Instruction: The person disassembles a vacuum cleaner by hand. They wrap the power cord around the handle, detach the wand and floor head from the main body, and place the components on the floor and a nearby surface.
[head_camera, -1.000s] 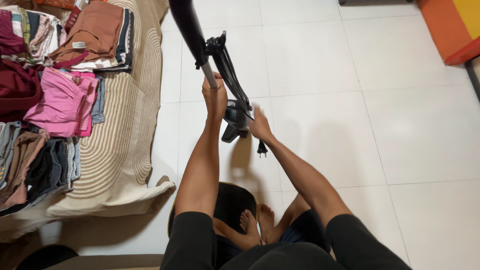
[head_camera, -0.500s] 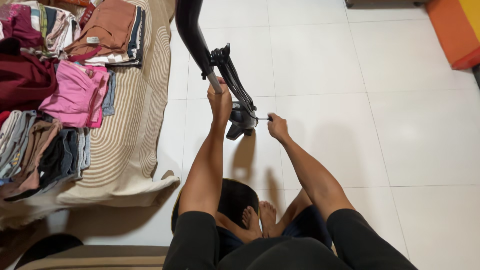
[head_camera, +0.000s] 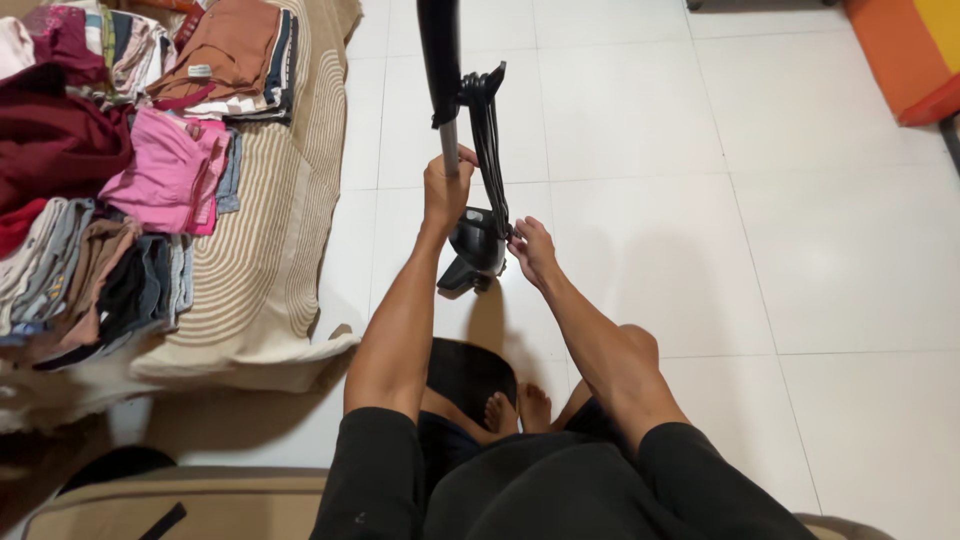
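Head view: left hand (head_camera: 446, 186), centre of frame, fingers wrapped tight around the pole (head_camera: 441, 70) of an upright black appliance that runs to the top edge. Right hand (head_camera: 531, 249) just right of it, fingertips pinching the black cord (head_camera: 490, 130) where its coiled loops meet the appliance's dark lower body (head_camera: 475, 250). Cord hangs alongside the pole from a hook. White tiled floor (head_camera: 780, 200) beneath. Piles of folded clothes (head_camera: 110, 170) on a beige striped blanket (head_camera: 270, 250), upper left.
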